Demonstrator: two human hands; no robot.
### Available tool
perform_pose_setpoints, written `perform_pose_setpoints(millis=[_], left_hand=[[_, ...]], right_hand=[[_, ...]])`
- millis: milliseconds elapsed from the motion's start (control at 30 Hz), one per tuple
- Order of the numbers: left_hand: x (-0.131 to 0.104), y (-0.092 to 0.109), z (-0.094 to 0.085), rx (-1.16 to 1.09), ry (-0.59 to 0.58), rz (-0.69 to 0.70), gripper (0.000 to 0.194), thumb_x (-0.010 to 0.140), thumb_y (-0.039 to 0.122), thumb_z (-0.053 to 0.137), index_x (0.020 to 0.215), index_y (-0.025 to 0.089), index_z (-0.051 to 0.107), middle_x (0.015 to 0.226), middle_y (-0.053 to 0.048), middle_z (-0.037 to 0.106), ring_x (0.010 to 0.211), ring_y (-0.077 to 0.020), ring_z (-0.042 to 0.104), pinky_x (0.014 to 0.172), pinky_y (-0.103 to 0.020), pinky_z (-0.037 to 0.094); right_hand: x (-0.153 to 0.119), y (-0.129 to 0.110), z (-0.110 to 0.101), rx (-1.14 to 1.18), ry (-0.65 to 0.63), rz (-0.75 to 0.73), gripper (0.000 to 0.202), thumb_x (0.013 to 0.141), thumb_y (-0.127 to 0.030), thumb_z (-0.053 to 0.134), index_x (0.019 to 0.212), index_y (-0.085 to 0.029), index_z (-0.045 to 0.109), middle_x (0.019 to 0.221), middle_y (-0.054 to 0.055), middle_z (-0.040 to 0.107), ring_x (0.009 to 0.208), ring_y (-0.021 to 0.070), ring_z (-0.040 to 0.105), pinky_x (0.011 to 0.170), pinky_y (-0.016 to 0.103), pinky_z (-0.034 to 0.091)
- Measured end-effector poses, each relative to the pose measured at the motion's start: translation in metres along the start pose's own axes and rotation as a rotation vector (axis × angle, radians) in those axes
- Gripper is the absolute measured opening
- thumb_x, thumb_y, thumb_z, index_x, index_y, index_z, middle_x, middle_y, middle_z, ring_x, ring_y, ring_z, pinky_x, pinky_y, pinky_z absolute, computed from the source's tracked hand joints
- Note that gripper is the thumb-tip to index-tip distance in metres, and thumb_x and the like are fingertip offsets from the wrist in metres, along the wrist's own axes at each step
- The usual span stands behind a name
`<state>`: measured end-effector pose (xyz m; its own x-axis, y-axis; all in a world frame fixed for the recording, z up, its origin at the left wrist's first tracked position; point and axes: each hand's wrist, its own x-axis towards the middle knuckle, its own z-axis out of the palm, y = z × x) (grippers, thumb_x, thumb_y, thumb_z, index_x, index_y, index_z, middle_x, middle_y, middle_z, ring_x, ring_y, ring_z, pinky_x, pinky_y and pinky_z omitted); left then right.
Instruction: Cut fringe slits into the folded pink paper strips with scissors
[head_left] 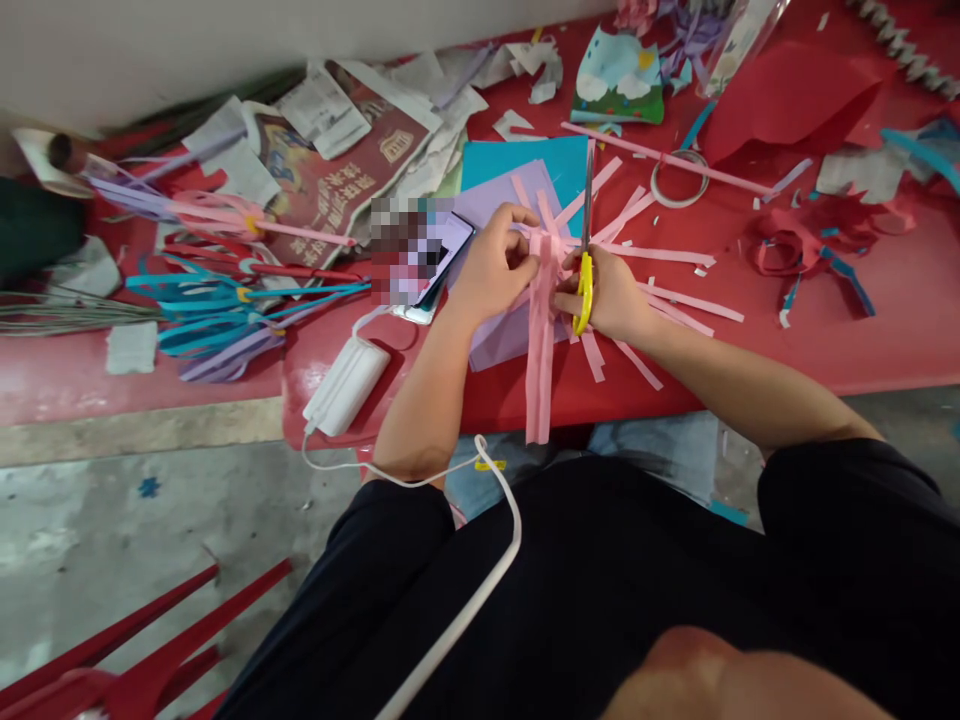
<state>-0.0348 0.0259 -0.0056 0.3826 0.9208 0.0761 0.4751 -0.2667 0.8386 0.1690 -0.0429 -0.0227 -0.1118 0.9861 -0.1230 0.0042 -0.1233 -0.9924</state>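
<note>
Near the table's front edge, my left hand (495,262) pinches the upper part of a long pink paper strip (538,370), which hangs down over the edge. My right hand (609,292) is closed around the yellow handles of the scissors (584,300), whose blades point away from me, and its fingertips are close to the strip's right side. More narrow pink strips (679,255) fan out on the red table around both hands. Purple paper sheets (495,345) and a blue sheet (480,165) lie beneath and behind them.
A phone (442,255) and a white power bank (347,385) with a cable lie left of my hands. Paper-strip bundles (206,325) and newspaper (322,110) cover the left side. A tape roll (679,180), a pink stick (675,160) and red paper (795,110) are at the right.
</note>
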Motion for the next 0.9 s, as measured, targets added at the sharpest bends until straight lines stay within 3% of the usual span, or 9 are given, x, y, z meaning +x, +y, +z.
perform_pose_setpoints(millis=[133, 267, 400, 467, 600, 667, 767, 800, 900], left_hand=[[0.004, -0.007, 0.01, -0.059, 0.097, -0.032, 0.047, 0.097, 0.029, 0.086, 0.135, 0.035, 0.06, 0.081, 0.003, 0.059, 0.078, -0.0232, 0.068, 0.077, -0.04, 0.053], [0.007, -0.014, 0.027, -0.174, 0.072, -0.085, 0.057, 0.095, 0.025, 0.086, 0.142, 0.035, 0.056, 0.085, 0.003, 0.062, 0.071, -0.0201, 0.065, 0.072, -0.037, 0.05], [0.006, -0.015, 0.044, -0.274, 0.004, -0.051, 0.042, 0.091, 0.014, 0.076, 0.127, 0.03, 0.062, 0.079, 0.003, 0.059, 0.066, -0.0196, 0.059, 0.067, -0.036, 0.047], [0.003, -0.008, 0.042, -0.229, -0.047, -0.003, 0.03, 0.09, 0.013, 0.074, 0.115, 0.028, 0.066, 0.076, 0.002, 0.059, 0.067, -0.021, 0.059, 0.069, -0.037, 0.047], [-0.005, 0.014, -0.001, 0.037, -0.084, 0.037, 0.02, 0.092, 0.019, 0.081, 0.111, 0.026, 0.076, 0.089, -0.003, 0.072, 0.08, -0.0247, 0.065, 0.085, -0.044, 0.054], [-0.009, 0.019, -0.038, 0.232, 0.029, -0.084, 0.019, 0.096, 0.024, 0.08, 0.114, 0.028, 0.078, 0.103, -0.005, 0.077, 0.093, -0.0286, 0.069, 0.097, -0.048, 0.055], [-0.013, 0.009, -0.09, 0.615, 0.262, -0.26, 0.012, 0.099, 0.025, 0.069, 0.102, 0.023, 0.081, 0.135, -0.011, 0.074, 0.124, -0.0346, 0.066, 0.117, -0.052, 0.048], [-0.014, 0.002, -0.103, 0.657, 0.273, -0.315, 0.018, 0.1, 0.023, 0.065, 0.102, 0.021, 0.083, 0.137, -0.011, 0.074, 0.126, -0.0337, 0.064, 0.117, -0.051, 0.047], [-0.016, -0.019, -0.124, 0.589, 0.23, -0.437, 0.02, 0.097, 0.022, 0.066, 0.095, 0.021, 0.086, 0.101, -0.007, 0.08, 0.107, -0.0294, 0.066, 0.103, -0.044, 0.047]], right_hand=[[0.006, -0.005, 0.0, 0.109, -0.037, 0.061, 0.07, 0.061, -0.05, 0.108, 0.097, -0.032, 0.051, 0.067, -0.006, 0.072, 0.059, 0.0234, 0.072, 0.053, 0.038, 0.057], [0.013, -0.008, -0.008, 0.091, 0.053, -0.024, 0.07, 0.064, -0.059, 0.107, 0.099, -0.032, 0.054, 0.066, -0.006, 0.069, 0.058, 0.0221, 0.069, 0.056, 0.041, 0.057], [0.024, -0.009, -0.023, 0.077, 0.222, -0.143, 0.071, 0.069, -0.069, 0.104, 0.102, -0.033, 0.053, 0.069, -0.005, 0.065, 0.067, 0.0235, 0.071, 0.062, 0.043, 0.058], [0.031, -0.008, -0.034, 0.072, 0.301, -0.182, 0.07, 0.073, -0.073, 0.101, 0.104, -0.033, 0.052, 0.073, -0.004, 0.065, 0.074, 0.0236, 0.072, 0.067, 0.044, 0.058], [0.047, -0.005, -0.054, 0.072, 0.324, -0.255, 0.065, 0.083, -0.078, 0.09, 0.103, -0.033, 0.047, 0.07, -0.004, 0.061, 0.075, 0.0213, 0.07, 0.07, 0.044, 0.057], [0.053, -0.003, -0.06, 0.034, 0.261, -0.232, 0.06, 0.09, -0.078, 0.083, 0.098, -0.034, 0.044, 0.064, -0.005, 0.055, 0.079, 0.0227, 0.072, 0.072, 0.043, 0.058], [0.056, 0.003, -0.061, 0.065, 0.267, -0.167, 0.063, 0.086, -0.077, 0.09, 0.094, -0.034, 0.045, 0.062, -0.006, 0.053, 0.077, 0.0246, 0.075, 0.068, 0.044, 0.062], [0.056, 0.005, -0.06, 0.089, 0.277, -0.152, 0.065, 0.082, -0.076, 0.094, 0.094, -0.034, 0.046, 0.063, -0.006, 0.056, 0.076, 0.0251, 0.075, 0.067, 0.044, 0.063], [0.057, 0.012, -0.057, 0.141, 0.292, -0.132, 0.067, 0.075, -0.073, 0.099, 0.096, -0.033, 0.049, 0.068, -0.005, 0.063, 0.074, 0.0266, 0.079, 0.062, 0.045, 0.066]])
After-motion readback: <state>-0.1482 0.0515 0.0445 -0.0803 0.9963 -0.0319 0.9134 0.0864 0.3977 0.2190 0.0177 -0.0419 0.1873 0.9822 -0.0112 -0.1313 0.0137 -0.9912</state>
